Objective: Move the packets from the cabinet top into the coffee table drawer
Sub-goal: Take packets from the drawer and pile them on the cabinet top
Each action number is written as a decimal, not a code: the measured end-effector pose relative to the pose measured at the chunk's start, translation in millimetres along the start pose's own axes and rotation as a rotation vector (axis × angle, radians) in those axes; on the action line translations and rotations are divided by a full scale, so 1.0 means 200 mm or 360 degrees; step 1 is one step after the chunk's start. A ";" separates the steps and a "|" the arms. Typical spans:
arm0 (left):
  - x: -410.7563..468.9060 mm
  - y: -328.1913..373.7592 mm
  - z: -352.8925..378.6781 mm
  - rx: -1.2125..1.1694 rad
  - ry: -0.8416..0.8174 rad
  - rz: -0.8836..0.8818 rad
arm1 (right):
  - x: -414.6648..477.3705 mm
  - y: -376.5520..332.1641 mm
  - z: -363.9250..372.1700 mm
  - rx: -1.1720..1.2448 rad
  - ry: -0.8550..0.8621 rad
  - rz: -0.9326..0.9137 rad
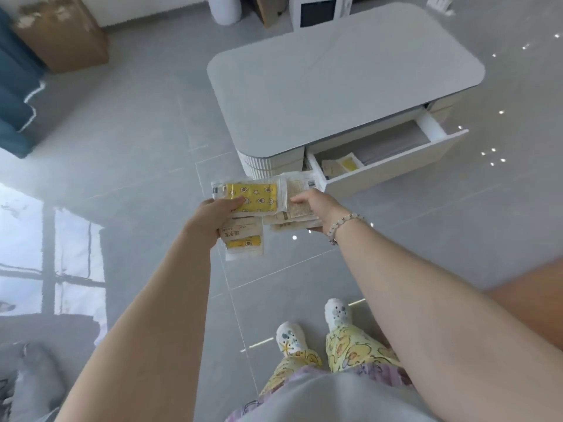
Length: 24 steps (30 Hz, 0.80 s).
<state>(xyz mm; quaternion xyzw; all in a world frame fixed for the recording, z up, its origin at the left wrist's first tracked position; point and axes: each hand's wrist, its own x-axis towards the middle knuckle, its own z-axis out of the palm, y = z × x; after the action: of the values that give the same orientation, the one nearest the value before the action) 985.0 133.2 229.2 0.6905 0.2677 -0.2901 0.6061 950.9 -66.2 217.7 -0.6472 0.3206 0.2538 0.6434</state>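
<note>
Yellow and white packets (251,197) are held up over the grey floor (137,153). The left hand (213,219) and the right hand (316,208) both grip them, near the open coffee table drawer (393,169), where more packets lie.
</note>
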 end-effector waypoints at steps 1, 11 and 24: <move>0.03 0.03 0.06 0.0046 -0.0040 0.0001 | 0.00 0.00 -0.06 0.0039 0.0040 0.0011; 0.28 0.35 0.69 0.0346 -0.0344 0.0031 | 0.16 -0.10 -0.62 0.0424 0.0277 0.0031; 0.51 0.68 1.39 0.0432 -0.0377 0.0019 | 0.46 -0.31 -1.25 0.0681 0.0228 -0.0021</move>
<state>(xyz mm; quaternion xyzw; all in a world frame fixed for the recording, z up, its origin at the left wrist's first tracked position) 1132.4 -157.5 221.4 0.7285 0.1488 -0.3993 0.5364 1036.7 -324.6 202.6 -0.5144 0.4078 0.1290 0.7433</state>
